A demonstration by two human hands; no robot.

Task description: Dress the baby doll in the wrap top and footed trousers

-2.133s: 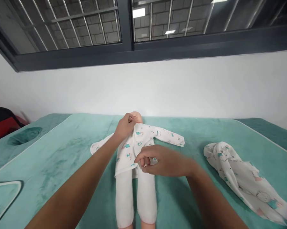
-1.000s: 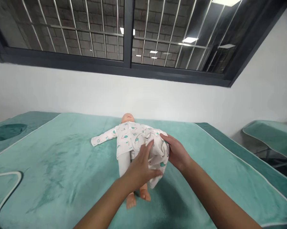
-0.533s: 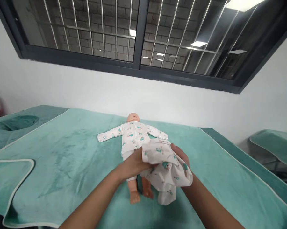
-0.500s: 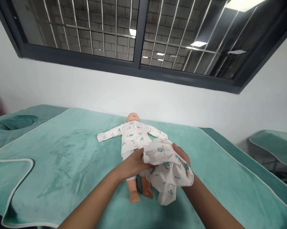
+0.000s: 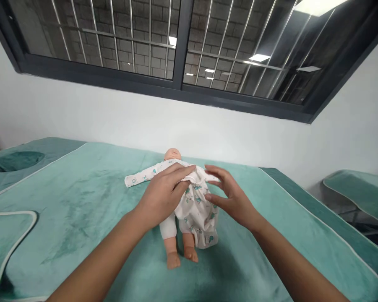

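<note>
A baby doll (image 5: pixel 173 153) lies on its back, wearing a white printed top (image 5: pixel 141 176) with its sleeves spread and white leggings (image 5: pixel 168 226); its feet are bare. Over its middle hangs a loose white printed baby garment (image 5: pixel 201 205), gathered at its upper edge. My left hand (image 5: pixel 165 193) is closed on that gathered edge, with the fingers laid over the cloth and the thumb beneath. On the other side, my right hand (image 5: pixel 229 195) has its fingers and thumb apart, the tips right at the cloth. The garment and my left hand hide much of the doll's torso.
The doll rests on a green plush bed cover (image 5: pixel 91 209) with white piping. A round hole (image 5: pixel 22 161) shows at the far left. Behind stands a white wall (image 5: pixel 144 117) under a dark-framed window (image 5: pixel 179 86). Another green-covered surface (image 5: pixel 358 188) is at the right.
Both hands have moved up and toward the doll's torso with the garment, which now hangs longer and less bunched. My right hand has come off the cloth and spread its fingers.
</note>
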